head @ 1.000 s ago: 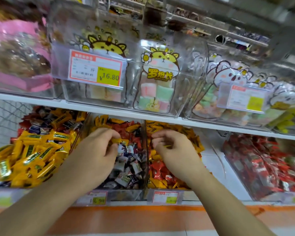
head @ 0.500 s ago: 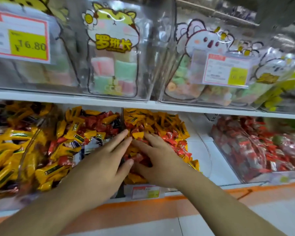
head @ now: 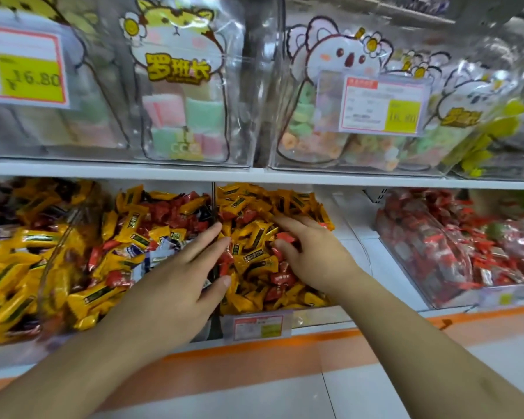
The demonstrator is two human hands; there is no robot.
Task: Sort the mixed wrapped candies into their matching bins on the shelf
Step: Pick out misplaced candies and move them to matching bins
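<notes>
Head view, the only one. Lower shelf (head: 285, 178) carries a row of clear bins. Both hands work the middle-right bin (head: 315, 309), which sits near the shelf's front edge with a price tag (head: 262, 325) clipped to its front wall.

Left hand (head: 176, 285): fingers straight and spread, lying across the divider between the mixed bin (head: 82, 225) to the left and the middle-right bin, fingertips resting on wrappers. It grips nothing that I can see.

Right hand (head: 312, 255): fingers curled down into the pile, thumb and forefinger closing round a red candy (head: 285, 237) near the bin's centre. Whether the pinch is complete, cannot tell; the fingertips are buried.

Yellow candies (head: 254, 234) dominate this bin, with red pieces scattered through; the far-right bin (head: 406, 267) at the shelf's right end holds mostly red.

Handling judgement: pieces are small, light, individually wrapped in glossy film. Likely slick and crinkly, the wrapper deforming before the sweet inside does. Not fragile. The loose pile will shift and spill as a hand digs. Best hold looks like a pinch across the body, or on a crimped end flap where one sticks up.

Upper shelf: bagged soft sweets (head: 179, 116), not involved.
</notes>
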